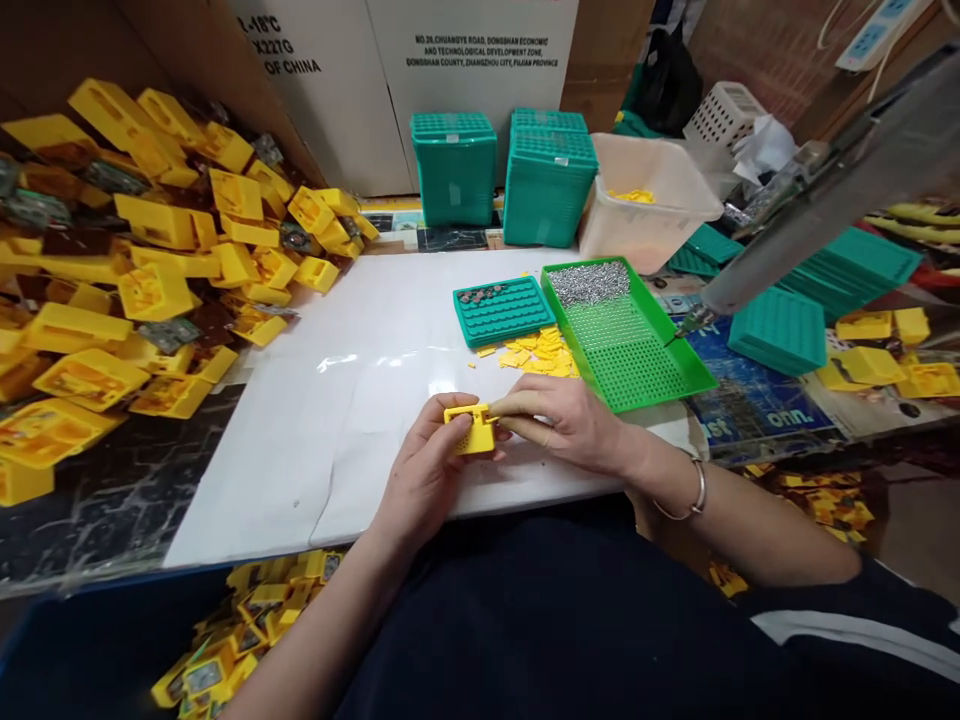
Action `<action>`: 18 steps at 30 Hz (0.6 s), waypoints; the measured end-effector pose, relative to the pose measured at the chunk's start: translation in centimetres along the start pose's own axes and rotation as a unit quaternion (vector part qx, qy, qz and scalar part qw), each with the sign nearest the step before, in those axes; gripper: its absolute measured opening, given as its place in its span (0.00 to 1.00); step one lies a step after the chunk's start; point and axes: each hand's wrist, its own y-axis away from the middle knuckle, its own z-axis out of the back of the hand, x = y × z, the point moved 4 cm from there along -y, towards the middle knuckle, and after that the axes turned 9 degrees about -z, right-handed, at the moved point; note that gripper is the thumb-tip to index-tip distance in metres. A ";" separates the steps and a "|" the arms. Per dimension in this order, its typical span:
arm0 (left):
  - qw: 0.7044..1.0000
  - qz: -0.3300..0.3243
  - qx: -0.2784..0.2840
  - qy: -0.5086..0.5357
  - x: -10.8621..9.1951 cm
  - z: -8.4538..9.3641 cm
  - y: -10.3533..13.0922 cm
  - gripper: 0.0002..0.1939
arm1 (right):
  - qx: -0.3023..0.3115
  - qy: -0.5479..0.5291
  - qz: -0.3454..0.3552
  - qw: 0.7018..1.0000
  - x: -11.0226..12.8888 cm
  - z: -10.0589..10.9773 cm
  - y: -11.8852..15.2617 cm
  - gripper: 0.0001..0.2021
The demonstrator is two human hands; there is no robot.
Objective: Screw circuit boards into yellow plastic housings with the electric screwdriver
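A small yellow plastic housing (475, 436) is held over the front part of the white work surface (375, 350). My left hand (431, 455) grips it from the left, thumb across its face. My right hand (559, 415) is closed at the housing's right edge, its fingertips wearing pale finger covers; whatever they pinch there is too small to make out. Just behind my hands lie loose flat yellow pieces (541, 354). Beyond them is a teal ribbed tray (502, 316) with a few small dark parts. A green perforated tray (637, 345) holds many tiny silver pieces at its far end.
Yellow housings (157, 270) are heaped at the left, and more fill a blue bin (75, 650) below. Teal tray stacks (454, 175) and a translucent tub (649, 205) stand behind. A grey powered screwdriver (795, 200) slants in from the upper right over the green tray.
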 end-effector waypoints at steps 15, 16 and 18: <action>0.977 -0.058 0.112 -0.171 1.2 -2.0 -0.1 0.13 | 0.000 -0.217 -0.234 0.948 -0.8 0.8 1.2 0.06; 0.969 -0.078 0.119 -0.202 1.2 -2.2 0.0 0.13 | 0.005 -0.229 -0.247 0.942 -0.7 0.8 1.3 0.06; 0.952 -0.118 0.126 -0.253 1.1 -2.5 0.1 0.13 | 0.007 -0.225 -0.263 0.938 -0.7 0.7 1.3 0.07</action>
